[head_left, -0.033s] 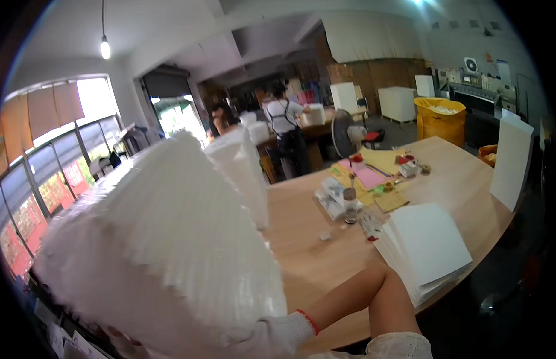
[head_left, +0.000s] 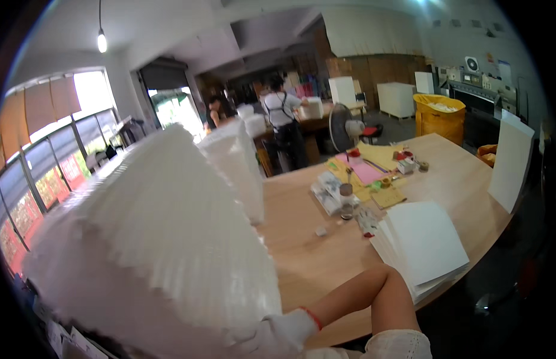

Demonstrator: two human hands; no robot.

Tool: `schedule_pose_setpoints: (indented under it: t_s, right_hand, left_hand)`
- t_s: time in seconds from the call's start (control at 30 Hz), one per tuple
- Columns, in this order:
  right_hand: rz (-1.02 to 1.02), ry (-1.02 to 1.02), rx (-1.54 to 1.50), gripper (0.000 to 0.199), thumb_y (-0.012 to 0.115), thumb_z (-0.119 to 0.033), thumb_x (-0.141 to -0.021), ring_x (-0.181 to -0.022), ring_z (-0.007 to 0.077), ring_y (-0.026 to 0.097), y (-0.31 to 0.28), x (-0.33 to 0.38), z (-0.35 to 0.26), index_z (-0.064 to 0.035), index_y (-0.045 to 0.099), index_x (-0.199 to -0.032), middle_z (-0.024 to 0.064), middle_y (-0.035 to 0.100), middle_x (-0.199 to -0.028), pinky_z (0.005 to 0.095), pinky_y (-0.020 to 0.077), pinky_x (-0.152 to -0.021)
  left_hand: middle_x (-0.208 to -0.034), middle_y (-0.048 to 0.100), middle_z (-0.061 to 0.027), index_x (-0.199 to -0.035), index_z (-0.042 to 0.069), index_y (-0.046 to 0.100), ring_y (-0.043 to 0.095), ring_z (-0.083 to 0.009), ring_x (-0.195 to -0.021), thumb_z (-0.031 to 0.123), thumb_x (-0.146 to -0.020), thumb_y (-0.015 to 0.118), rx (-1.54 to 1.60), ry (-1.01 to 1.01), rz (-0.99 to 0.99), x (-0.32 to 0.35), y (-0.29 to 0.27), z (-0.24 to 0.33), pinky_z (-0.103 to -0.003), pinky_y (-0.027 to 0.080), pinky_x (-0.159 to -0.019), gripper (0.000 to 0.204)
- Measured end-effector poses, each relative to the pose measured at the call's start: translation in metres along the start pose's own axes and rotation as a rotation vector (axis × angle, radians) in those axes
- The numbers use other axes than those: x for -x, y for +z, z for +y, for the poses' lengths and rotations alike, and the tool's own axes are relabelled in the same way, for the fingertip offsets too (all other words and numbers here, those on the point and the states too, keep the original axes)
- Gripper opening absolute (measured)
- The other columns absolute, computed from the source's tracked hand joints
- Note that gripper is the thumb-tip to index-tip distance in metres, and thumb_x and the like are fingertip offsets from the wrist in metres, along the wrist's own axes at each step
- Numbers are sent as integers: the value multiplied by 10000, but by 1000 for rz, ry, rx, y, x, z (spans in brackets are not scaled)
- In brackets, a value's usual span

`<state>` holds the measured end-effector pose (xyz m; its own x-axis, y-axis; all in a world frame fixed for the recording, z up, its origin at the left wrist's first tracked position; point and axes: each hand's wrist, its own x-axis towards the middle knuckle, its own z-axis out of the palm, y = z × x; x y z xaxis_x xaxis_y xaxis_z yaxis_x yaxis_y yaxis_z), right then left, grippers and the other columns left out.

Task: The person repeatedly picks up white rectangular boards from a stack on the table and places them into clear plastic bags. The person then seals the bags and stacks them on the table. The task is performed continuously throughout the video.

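Observation:
A big bundle of white sheets (head_left: 164, 227) in shiny clear wrap fills the left of the view, its lower end out of sight. My right hand (head_left: 272, 336), in a white knit glove with a red cuff edge, lies against its lower near side. Its fingers are blurred and blend into the white, so their grip is unclear. My left hand does not show. Behind the bundle stands a second white wrapped block (head_left: 242, 173). Beyond my bent right arm, a fanned stack of white sheets (head_left: 430, 242) lies on the wooden table (head_left: 302, 239).
A clear jar (head_left: 347, 209), a loose glove (head_left: 366, 221), yellow and pink papers (head_left: 369, 173) and tape rolls (head_left: 423, 166) lie mid-table. A white panel (head_left: 510, 164) stands at the right edge. Farther off are a fan (head_left: 341, 128), a yellow sack (head_left: 436, 122) and two people (head_left: 282, 113).
The view has shifted slightly, so most things sit a little farther left and higher. My gloved right hand stays against the bundle.

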<state>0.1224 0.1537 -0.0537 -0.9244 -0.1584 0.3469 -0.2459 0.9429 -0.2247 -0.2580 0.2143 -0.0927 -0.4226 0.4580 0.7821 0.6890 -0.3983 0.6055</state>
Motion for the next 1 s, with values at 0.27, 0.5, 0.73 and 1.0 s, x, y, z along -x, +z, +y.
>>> schedule_pose_setpoints:
  t_s: [0.27,0.5,0.73,1.0]
  right_hand:
    - [381,1179,102,388,462,-324,-883,-1043,323,541,53,309,191,-48,554,-1139,144,587,-1123,390,435,-879]
    - [290,2203,293,474,526,-361,-833,-1100,322,533,28,464,328,-69,516,-1206,137,521,-1249,394,445,-895]
    - [549,2723,763,411,468,-234,-881,-1023,307,484,77,531,408,-157,401,-1279,125,494,-1125,428,406,-807]
    - [289,2774,469,412,518,-287,-854,-1066,296,451,61,544,432,-136,380,-1212,141,456,-1138,432,398,-821]
  left_hand:
    - [-1104,544,-63,-1154,60,489,534,-149,-976,121,-917,438,225,-269,-711,154,206,110,-283,457,-868,250]
    - [-1119,540,-65,-1171,63,479,534,-148,-980,117,-914,440,114,-452,-748,179,289,125,-283,456,-867,266]
    - [-1134,537,-66,-1189,66,469,533,-147,-985,112,-910,442,14,-572,-659,191,322,112,-283,456,-867,283]
    - [-1151,533,-68,-1209,70,458,533,-147,-991,107,-907,445,-20,-667,-590,204,321,92,-282,455,-867,305]
